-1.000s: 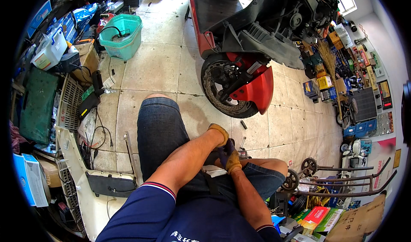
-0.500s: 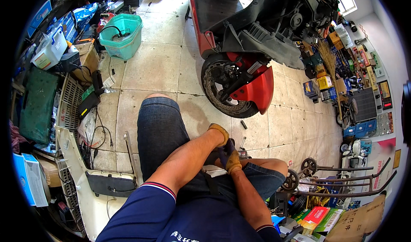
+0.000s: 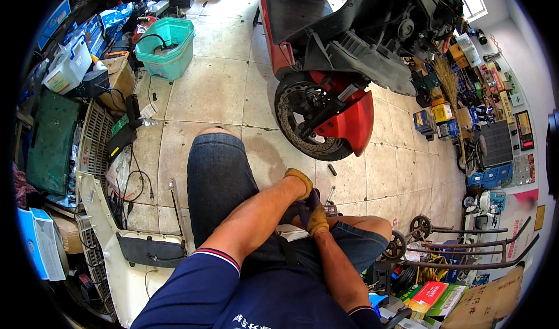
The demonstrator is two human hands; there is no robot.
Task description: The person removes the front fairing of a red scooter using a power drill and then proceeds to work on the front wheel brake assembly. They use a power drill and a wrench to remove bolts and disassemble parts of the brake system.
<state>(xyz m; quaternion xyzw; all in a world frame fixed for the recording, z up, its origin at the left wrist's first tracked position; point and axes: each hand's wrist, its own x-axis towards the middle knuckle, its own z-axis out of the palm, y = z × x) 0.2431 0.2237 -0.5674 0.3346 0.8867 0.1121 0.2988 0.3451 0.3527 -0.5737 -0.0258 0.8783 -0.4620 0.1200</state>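
Note:
Both my hands are in worn gloves, tan with dark fingers, and meet in front of my lap between my bent knees. My left hand [image 3: 300, 182] reaches in over my thigh, its fingers curled down towards the other hand. Just below it, my right hand [image 3: 317, 217] is closed, its dark fingers bunched against the left one. Whatever they hold is hidden by the gloves. Beside the right hand a metal piece [image 3: 330, 208] shows in part. A slim metal tool [image 3: 331, 193] lies on the tiles beyond, with a short black cylinder [image 3: 332, 169] farther off.
Ahead stands a red scooter, its front wheel [image 3: 291, 119] and red fender [image 3: 352, 125] nearest me. To the left are a teal plastic tub [image 3: 166, 49], cables and a cream panel [image 3: 99, 224]. A hand truck [image 3: 466, 247] and boxes [image 3: 431, 297] crowd the right.

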